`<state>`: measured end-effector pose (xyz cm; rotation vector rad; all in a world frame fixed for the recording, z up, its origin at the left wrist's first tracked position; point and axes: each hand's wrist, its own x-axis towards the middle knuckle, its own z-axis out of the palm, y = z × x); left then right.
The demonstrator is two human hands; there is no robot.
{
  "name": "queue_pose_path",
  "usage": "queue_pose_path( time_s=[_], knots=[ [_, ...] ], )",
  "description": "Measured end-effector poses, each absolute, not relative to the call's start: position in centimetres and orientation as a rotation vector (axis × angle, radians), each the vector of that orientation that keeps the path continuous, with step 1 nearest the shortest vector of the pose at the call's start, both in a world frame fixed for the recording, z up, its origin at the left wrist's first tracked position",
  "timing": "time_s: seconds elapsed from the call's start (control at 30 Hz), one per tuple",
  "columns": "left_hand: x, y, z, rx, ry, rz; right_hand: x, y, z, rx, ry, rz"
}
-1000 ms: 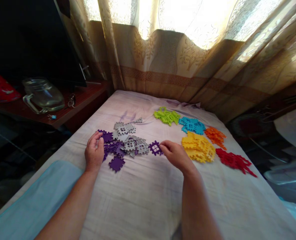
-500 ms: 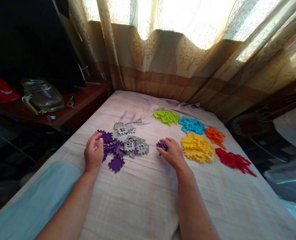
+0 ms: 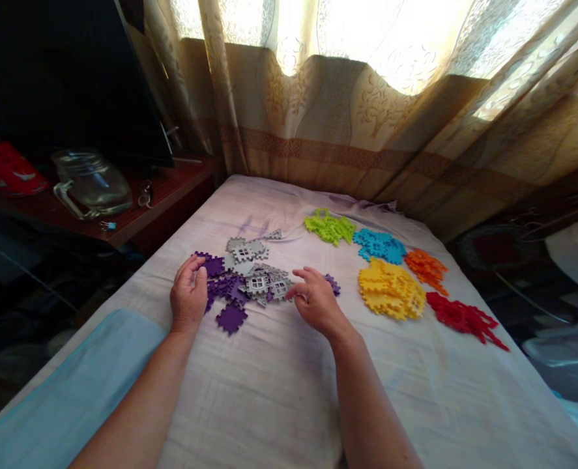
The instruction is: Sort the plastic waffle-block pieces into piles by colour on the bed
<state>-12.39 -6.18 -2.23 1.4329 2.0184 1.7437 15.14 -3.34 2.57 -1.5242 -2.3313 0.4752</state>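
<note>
My left hand rests at the left edge of a mixed heap, its thumb apart from its loosely curved fingers, beside a purple toothed tile. Flat purple interlocking pieces lie in that heap, with one purple square at its near side. Grey pieces, some with window grids, overlap them on the right. My right hand hovers at the grey pieces' right end, fingers spread and holding nothing. Just behind it lies a single purple piece, partly hidden by the hand.
Sorted piles lie to the right: lime green, blue, orange, yellow and red. A light blue cloth covers the bed's left side. On a wooden desk stands a glass jug.
My right hand has let go of the purple piece, leaving it on the sheet, and has moved left to the grey pieces. My left hand has stayed by the heap.
</note>
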Motion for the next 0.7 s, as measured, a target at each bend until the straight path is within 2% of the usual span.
queue_pose_path(
  time_s=[0.7],
  knots=[
    [-12.4,-6.2,-2.3,1.437,2.032,1.74,10.9,-5.2,2.0,-1.609,-2.358,0.273]
  ],
)
